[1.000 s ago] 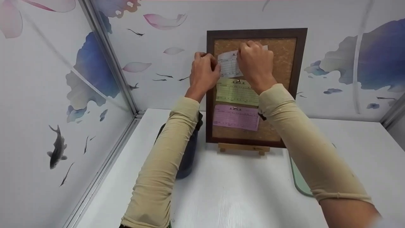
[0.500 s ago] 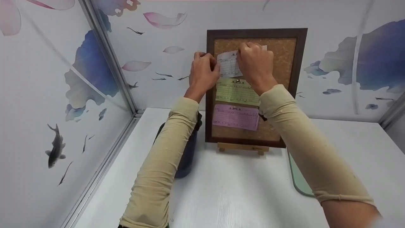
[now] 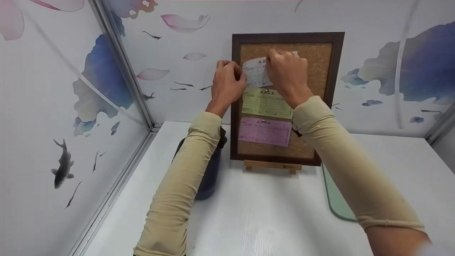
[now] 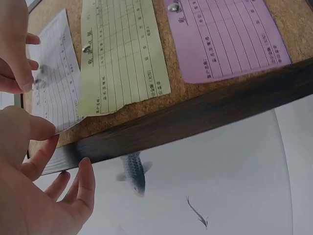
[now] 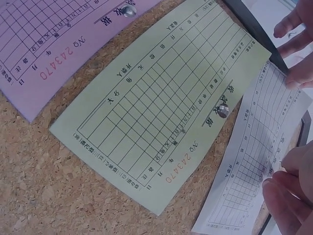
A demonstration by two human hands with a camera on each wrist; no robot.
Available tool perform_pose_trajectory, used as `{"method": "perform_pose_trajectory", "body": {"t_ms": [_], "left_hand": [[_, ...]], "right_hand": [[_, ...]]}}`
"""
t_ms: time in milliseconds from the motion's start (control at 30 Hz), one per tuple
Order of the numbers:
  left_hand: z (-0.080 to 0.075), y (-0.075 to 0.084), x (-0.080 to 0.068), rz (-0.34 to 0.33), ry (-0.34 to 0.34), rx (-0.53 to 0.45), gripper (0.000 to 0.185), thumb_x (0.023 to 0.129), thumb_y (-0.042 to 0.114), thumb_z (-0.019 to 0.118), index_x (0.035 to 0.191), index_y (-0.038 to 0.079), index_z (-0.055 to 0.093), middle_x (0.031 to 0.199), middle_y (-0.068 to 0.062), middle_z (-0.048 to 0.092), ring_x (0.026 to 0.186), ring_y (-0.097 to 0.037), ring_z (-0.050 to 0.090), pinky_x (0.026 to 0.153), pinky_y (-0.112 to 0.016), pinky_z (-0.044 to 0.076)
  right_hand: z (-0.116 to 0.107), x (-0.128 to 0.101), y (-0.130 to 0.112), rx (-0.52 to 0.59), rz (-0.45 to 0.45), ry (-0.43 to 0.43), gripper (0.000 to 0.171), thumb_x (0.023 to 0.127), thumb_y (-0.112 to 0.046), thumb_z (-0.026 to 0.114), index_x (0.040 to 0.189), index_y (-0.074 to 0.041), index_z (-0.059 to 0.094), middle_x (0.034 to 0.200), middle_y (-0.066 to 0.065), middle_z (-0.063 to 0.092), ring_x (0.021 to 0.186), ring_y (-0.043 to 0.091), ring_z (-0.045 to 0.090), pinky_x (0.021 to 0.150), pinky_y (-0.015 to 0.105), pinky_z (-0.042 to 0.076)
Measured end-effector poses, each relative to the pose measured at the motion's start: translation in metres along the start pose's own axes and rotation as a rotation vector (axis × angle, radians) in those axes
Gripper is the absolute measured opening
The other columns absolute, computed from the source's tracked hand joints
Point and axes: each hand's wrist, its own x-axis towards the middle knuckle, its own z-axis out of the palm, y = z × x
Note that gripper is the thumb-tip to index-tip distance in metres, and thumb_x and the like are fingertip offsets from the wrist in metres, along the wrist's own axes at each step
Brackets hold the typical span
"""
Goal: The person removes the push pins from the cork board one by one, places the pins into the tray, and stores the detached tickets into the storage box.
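Observation:
A white receipt slip (image 3: 256, 73) lies tilted against the upper part of a framed cork board (image 3: 316, 71). My left hand (image 3: 229, 83) pinches its left edge between thumb and index finger, with the other fingers loosely bent in the left wrist view. Over the slip's printed heading, my right hand (image 3: 288, 74) has its fingers curled with thumb and fingertips together. Whatever small thing sits between those fingertips is hidden. Below hang a green slip (image 5: 161, 103) and a pink slip (image 4: 225, 36), each with a silver pushpin, one of them the green slip's pushpin (image 5: 223, 110).
The board leans on a small wooden easel (image 3: 273, 165) on a white table (image 3: 256, 217). A dark blue bin (image 3: 208, 181) stands to the left, partly behind my left sleeve. A green-edged mat (image 3: 339, 202) lies at the right under my forearm. Patterned walls rise behind.
The white slip has shifted slightly left, and both hands have hardly moved. My right forearm has dropped a little.

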Motion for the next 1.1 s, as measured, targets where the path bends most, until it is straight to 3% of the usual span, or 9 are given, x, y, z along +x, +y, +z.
{"method": "perform_pose_trajectory", "body": {"t_ms": [267, 467, 633, 867, 1100], "left_hand": [[-0.005, -0.002, -0.005, -0.018, 0.044, -0.108, 0.018, 0.108, 0.027, 0.066, 0.109, 0.01, 0.072, 0.143, -0.008, 0.057, 0.12, -0.021, 0.064, 0.101, -0.033, 0.054], [-0.008, -0.005, -0.008, -0.003, 0.056, -0.131, 0.018, 0.107, 0.026, 0.066, 0.108, 0.009, 0.072, 0.138, -0.009, 0.06, 0.118, -0.022, 0.065, 0.102, -0.032, 0.054], [-0.011, -0.007, -0.013, 0.01, 0.042, -0.179, 0.017, 0.107, 0.025, 0.067, 0.109, 0.009, 0.072, 0.125, -0.009, 0.066, 0.108, -0.02, 0.068, 0.088, -0.029, 0.057], [-0.015, -0.017, -0.018, 0.039, 0.033, -0.305, 0.016, 0.107, 0.025, 0.069, 0.114, 0.01, 0.073, 0.115, -0.006, 0.076, 0.102, -0.017, 0.074, 0.083, -0.027, 0.062], [-0.018, -0.033, -0.026, 0.059, 0.033, -0.352, 0.015, 0.106, 0.023, 0.07, 0.113, 0.01, 0.073, 0.113, -0.006, 0.078, 0.1, -0.016, 0.075, 0.083, -0.029, 0.063]], "right_hand": [[-0.004, -0.005, 0.003, 0.015, -0.029, 0.009, 0.028, 0.111, -0.02, 0.057, 0.098, -0.001, 0.072, 0.089, 0.021, 0.077, 0.072, 0.046, 0.071, 0.06, 0.062, 0.055], [-0.011, -0.01, 0.006, 0.025, -0.056, -0.004, 0.028, 0.112, -0.019, 0.056, 0.102, -0.002, 0.074, 0.094, 0.019, 0.08, 0.076, 0.043, 0.073, 0.059, 0.058, 0.054], [-0.016, -0.014, 0.011, 0.029, -0.09, 0.024, 0.027, 0.111, -0.019, 0.057, 0.101, -0.001, 0.075, 0.091, 0.019, 0.079, 0.072, 0.041, 0.071, 0.056, 0.056, 0.052], [-0.024, -0.031, 0.021, 0.004, -0.207, 0.079, 0.027, 0.111, -0.015, 0.057, 0.099, -0.001, 0.075, 0.091, 0.018, 0.08, 0.068, 0.039, 0.072, 0.049, 0.051, 0.048], [-0.034, -0.051, 0.033, -0.003, -0.311, 0.098, 0.029, 0.112, -0.015, 0.056, 0.095, -0.001, 0.074, 0.086, 0.017, 0.08, 0.066, 0.037, 0.072, 0.046, 0.046, 0.046]]}}
